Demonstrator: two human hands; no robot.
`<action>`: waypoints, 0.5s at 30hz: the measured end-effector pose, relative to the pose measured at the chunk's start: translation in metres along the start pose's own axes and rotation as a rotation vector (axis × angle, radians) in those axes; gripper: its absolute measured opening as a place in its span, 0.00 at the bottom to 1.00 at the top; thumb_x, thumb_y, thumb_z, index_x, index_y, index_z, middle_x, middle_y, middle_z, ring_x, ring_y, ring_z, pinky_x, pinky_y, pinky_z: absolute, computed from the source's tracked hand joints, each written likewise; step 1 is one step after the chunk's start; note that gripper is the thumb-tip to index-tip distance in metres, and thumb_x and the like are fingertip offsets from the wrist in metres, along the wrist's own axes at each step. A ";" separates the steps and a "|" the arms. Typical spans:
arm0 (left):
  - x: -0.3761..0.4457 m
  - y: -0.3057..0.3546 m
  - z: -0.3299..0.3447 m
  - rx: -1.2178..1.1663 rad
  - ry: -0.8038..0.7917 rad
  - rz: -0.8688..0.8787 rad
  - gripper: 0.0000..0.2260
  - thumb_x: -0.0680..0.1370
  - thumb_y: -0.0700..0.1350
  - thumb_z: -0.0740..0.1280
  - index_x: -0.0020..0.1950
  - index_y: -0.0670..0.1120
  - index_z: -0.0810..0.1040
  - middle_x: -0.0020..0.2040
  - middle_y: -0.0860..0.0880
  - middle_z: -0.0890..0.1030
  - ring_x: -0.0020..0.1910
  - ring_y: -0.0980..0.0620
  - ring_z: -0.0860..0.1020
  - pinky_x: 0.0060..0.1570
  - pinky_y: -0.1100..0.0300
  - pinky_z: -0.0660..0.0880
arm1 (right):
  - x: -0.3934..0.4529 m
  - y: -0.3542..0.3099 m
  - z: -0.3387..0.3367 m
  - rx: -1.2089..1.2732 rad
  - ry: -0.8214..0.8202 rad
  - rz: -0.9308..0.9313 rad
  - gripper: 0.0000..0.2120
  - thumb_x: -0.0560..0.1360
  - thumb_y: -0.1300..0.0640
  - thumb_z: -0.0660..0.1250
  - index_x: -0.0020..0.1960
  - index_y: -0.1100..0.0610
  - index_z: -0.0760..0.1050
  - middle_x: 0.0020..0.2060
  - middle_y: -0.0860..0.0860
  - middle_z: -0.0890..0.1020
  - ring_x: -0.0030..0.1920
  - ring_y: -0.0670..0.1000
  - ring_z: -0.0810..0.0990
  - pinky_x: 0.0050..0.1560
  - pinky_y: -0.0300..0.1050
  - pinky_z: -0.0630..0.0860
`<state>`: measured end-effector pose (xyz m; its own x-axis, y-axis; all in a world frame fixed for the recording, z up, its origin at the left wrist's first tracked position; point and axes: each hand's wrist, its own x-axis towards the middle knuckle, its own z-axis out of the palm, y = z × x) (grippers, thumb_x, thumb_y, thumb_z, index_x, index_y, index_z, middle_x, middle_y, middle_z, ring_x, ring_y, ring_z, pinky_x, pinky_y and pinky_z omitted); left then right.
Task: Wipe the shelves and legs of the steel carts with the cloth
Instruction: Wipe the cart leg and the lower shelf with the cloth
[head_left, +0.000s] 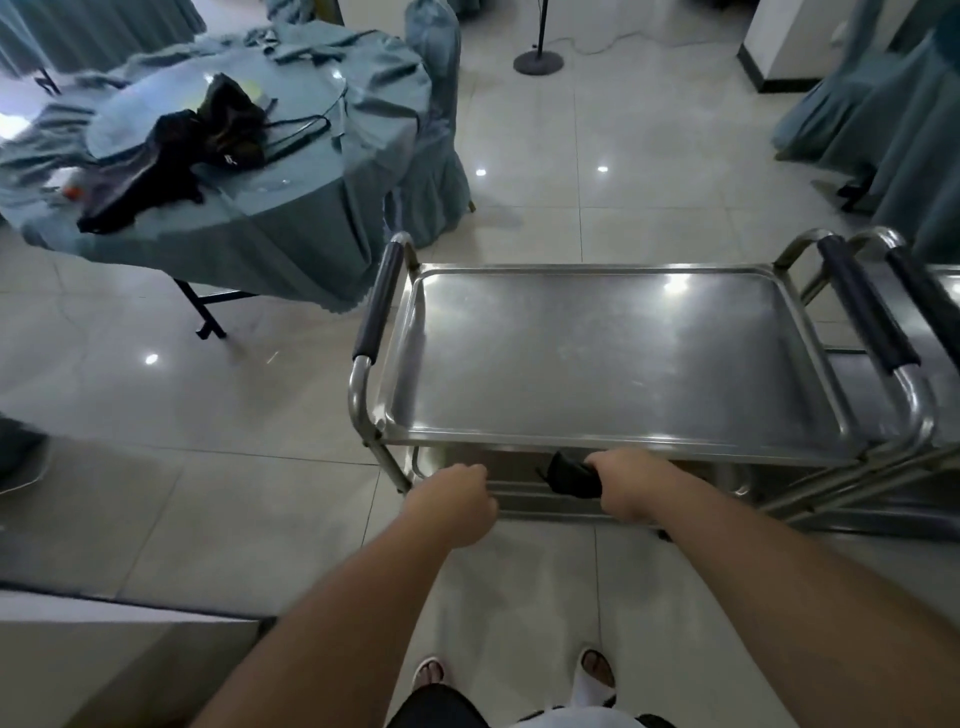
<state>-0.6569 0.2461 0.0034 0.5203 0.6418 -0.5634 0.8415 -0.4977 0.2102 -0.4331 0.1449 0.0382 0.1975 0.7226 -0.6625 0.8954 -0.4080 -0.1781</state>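
A steel cart (613, 358) stands on the tile floor (208, 441) in front of the person. Its top shelf (597, 353) is bare and shiny, w/ black grips on the handles at both ends.

The right hand (631, 486) grips a dark cloth (571, 475), fingers curled round it. Cloth sits just under the cart's top shelf, at the near edge, above the lower shelf (545, 504). The left hand (457, 501) is clenched in a fist, just left of the cloth, near the cart's front left leg (389, 467). Can't tell if it holds anything or touches the cart.

A 2nd cart (930, 312) is just beside the 1st, on its right. Far left of the cart is a round bench (291, 208) w/ a blue-green cover and dark bags (171, 156) on top.
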 end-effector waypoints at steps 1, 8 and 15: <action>-0.001 -0.014 0.000 -0.007 0.004 0.004 0.19 0.82 0.54 0.60 0.70 0.47 0.74 0.66 0.45 0.78 0.63 0.41 0.78 0.62 0.45 0.77 | 0.002 -0.013 0.003 0.008 -0.002 0.004 0.19 0.75 0.62 0.65 0.63 0.49 0.76 0.55 0.53 0.82 0.54 0.56 0.81 0.57 0.52 0.79; -0.008 -0.107 0.007 -0.132 -0.012 0.016 0.16 0.81 0.53 0.61 0.66 0.49 0.77 0.63 0.46 0.81 0.60 0.43 0.80 0.58 0.49 0.77 | 0.019 -0.110 0.026 -0.005 -0.029 -0.022 0.14 0.77 0.61 0.66 0.59 0.47 0.74 0.49 0.49 0.79 0.50 0.53 0.79 0.56 0.54 0.78; -0.004 -0.154 0.033 -0.124 -0.119 -0.007 0.21 0.81 0.51 0.61 0.73 0.49 0.75 0.68 0.44 0.79 0.63 0.41 0.79 0.64 0.46 0.78 | 0.036 -0.171 0.068 0.002 -0.072 -0.058 0.14 0.76 0.60 0.67 0.58 0.46 0.73 0.46 0.47 0.77 0.48 0.53 0.79 0.50 0.52 0.77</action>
<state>-0.7938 0.3006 -0.0533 0.4995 0.5675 -0.6546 0.8604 -0.4131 0.2984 -0.6063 0.2024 -0.0047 0.1166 0.7031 -0.7014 0.9038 -0.3680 -0.2187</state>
